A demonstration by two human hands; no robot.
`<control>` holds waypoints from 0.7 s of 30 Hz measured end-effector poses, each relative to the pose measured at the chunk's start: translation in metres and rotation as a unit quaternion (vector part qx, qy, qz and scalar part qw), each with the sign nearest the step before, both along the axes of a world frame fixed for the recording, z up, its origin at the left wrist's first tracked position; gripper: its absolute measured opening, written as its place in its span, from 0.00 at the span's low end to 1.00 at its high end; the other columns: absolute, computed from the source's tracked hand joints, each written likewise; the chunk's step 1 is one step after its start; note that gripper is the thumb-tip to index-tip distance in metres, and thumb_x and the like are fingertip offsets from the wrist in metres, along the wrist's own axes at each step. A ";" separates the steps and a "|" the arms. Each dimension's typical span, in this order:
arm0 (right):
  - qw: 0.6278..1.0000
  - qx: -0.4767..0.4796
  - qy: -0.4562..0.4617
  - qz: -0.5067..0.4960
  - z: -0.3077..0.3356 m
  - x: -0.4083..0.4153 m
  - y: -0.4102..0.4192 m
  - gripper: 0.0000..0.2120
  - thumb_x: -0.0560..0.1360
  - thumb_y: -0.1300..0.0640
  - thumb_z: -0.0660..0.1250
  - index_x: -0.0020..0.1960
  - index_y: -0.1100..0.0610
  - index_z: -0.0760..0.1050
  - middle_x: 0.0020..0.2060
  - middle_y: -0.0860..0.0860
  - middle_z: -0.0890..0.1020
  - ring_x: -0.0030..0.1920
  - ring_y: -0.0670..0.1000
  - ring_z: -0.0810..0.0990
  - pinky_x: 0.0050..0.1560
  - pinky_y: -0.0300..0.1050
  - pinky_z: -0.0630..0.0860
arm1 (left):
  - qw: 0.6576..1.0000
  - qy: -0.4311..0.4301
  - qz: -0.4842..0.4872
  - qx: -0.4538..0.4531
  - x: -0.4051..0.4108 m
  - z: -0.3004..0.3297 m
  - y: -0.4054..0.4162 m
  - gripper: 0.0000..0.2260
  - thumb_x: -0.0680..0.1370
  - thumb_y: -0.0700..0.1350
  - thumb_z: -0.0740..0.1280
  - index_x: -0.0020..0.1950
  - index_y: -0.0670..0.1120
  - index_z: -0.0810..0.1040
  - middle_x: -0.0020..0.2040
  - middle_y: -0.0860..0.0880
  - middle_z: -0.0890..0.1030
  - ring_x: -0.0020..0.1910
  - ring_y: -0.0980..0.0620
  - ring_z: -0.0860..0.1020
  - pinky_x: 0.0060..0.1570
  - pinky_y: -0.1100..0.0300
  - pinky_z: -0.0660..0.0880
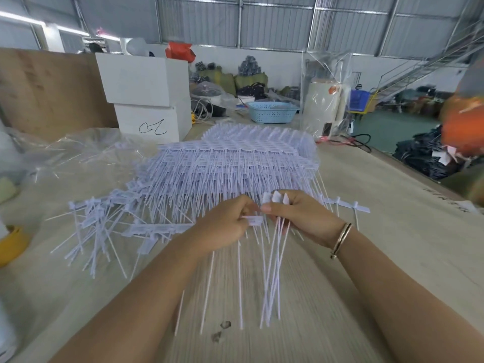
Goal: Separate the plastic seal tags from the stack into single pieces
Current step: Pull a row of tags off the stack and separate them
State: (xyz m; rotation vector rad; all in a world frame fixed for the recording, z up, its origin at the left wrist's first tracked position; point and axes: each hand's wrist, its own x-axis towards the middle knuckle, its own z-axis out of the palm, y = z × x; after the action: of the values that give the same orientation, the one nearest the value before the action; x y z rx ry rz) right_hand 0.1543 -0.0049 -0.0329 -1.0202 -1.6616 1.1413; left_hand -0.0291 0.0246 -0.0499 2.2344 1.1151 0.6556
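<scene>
Apparently both hands, left hand (225,221) and right hand (301,213), pinch thin white plastic tags (275,258).

Large stack of pale seal tags (235,158) seen on wooden table (379,205), tails fanned toward viewer. Separated tags (104,226) heaped loosely at left of stack. Flat tag head (252,220) pinched by left hand (225,226); small bunch of tags (275,258) gripped by right hand (303,218), tails hanging down. Hands close together, nearly touching. Bracelet (341,238) noted on right wrist. White boxes (146,95) and blue basket (272,111) observed beyond stack
</scene>
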 end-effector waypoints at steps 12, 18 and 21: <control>0.954 0.053 -0.294 -0.033 -0.005 -0.011 0.009 0.17 0.72 0.54 0.73 0.30 0.48 0.67 0.26 0.42 0.70 0.26 0.39 0.69 0.28 0.28 0.65 | 0.991 -0.131 0.002 -0.016 0.008 0.001 -0.003 0.23 0.74 0.26 0.56 0.59 0.50 0.58 0.55 0.50 0.64 0.41 0.57 0.70 0.35 0.70 0.67; 0.956 0.048 -0.287 -0.022 0.001 -0.004 0.007 0.23 0.72 0.56 0.73 0.27 0.51 0.61 0.22 0.43 0.63 0.25 0.41 0.64 0.30 0.32 0.61 | 0.999 -0.040 0.001 0.019 -0.002 0.002 -0.001 0.13 0.78 0.35 0.60 0.54 0.52 0.67 0.47 0.52 0.73 0.39 0.56 0.72 0.34 0.67 0.67; 0.966 0.045 -0.255 -0.021 0.001 0.001 0.006 0.21 0.72 0.55 0.72 0.30 0.52 0.62 0.25 0.42 0.64 0.26 0.40 0.63 0.30 0.30 0.61 | 0.995 0.078 0.020 0.061 -0.012 0.001 0.004 0.12 0.81 0.46 0.59 0.37 0.51 0.71 0.31 0.56 0.75 0.28 0.58 0.70 0.31 0.61 0.63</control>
State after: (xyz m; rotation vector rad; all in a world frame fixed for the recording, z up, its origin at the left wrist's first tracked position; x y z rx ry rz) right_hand 0.1558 0.0007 -0.0318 -1.3627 -2.0564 0.8041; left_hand -0.0409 0.0285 -0.0489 2.4073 1.2279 0.5876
